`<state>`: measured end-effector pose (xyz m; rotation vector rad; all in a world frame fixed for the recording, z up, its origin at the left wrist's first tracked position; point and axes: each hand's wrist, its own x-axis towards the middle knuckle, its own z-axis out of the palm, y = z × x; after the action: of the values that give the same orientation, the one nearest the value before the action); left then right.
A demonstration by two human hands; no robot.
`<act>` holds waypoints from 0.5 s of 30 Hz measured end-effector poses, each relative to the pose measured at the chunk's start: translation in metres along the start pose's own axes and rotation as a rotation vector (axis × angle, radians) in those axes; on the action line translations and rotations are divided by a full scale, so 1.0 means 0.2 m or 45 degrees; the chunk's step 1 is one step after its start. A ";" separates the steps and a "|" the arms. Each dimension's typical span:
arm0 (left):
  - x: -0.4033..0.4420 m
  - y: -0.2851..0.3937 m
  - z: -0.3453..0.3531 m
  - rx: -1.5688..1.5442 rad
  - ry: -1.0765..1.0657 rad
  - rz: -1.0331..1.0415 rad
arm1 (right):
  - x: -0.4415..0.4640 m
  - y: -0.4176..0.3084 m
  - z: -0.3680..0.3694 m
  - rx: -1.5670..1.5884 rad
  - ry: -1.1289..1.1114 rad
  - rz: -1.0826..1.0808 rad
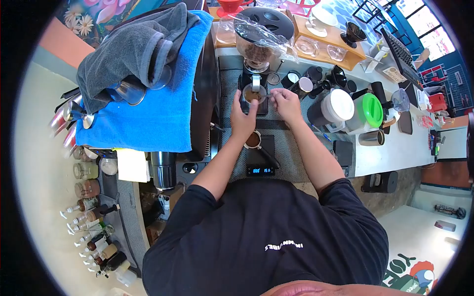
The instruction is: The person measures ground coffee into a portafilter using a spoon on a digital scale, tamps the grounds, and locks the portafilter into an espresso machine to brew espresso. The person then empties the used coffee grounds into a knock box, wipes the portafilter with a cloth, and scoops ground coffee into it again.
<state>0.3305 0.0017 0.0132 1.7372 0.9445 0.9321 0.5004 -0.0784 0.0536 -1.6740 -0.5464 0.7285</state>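
Left hand (pixel 243 118): thumb and fingers part-open in a loose C around the near-left side of the clear cup (pixel 247 92), pretty much cradling it
Right hand (pixel 287 104): fingertips bunched in a tight pinch just right of the cup; can't tell if that's a thin tool or part of the cup
Clear cup: sitting right under the grinder spout (pixel 256 83), brown coffee grounds inside
Grinder hopper (pixel 257 52): smoky see-through, dark beans in the bottom, black lid, crinkly clear plastic (pixel 276 39) draped over it
Portafilter (pixel 253 140): between the forearms, basket full of brown grounds, lying across a black scale (pixel 268 144) with a lit blue display
Pitchers: white-lidded one (pixel 340 105) next to a green-lidded one (pixel 371 110), both off to the right; can't make out what's in either
Steel cup (pixel 372 138): just below the green lid, inside too dark to read
Grey towel (pixel 123 59): bunched on a blue towel (pixel 148 123), half hiding some metal cups (pixel 130 92)
Frame edges: bottles (pixel 94 232) at far left all bent by the lens, labels unreadable
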 end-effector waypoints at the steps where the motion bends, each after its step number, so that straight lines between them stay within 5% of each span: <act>1: -0.01 -0.01 -0.02 -0.061 -0.012 -0.029 | -0.02 -0.01 0.00 0.055 0.012 0.027; 15: -0.41 0.00 -0.27 -0.406 -0.100 -0.281 | -0.39 -0.04 -0.13 0.336 -0.098 0.053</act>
<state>0.2481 -0.0523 0.0140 1.3615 0.8639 0.8147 0.4645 -0.1484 0.0795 -1.4198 -0.4488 0.8602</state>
